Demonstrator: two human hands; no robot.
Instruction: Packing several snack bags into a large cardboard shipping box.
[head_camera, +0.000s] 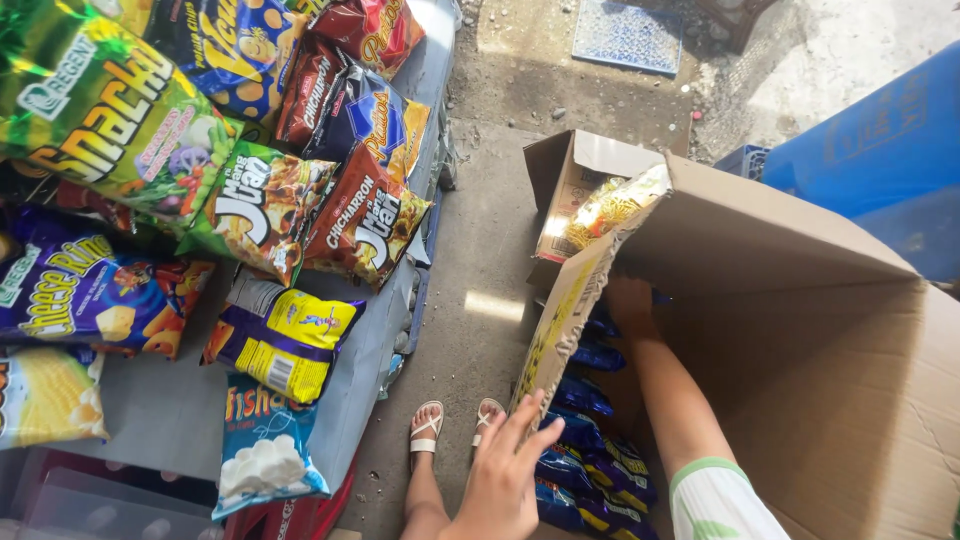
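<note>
The left hand (505, 470), fingers spread, is pressing flat against the near flap of the large cardboard box (800, 330). The right hand (628, 300) is reaching deep inside it, above the dark blue snack packets (590, 440); its grip cannot be told, as the flap is hiding the fingers. Hanging snack bags (270, 200) are crowding the left; a smaller carton (575, 185) is standing beyond.
</note>
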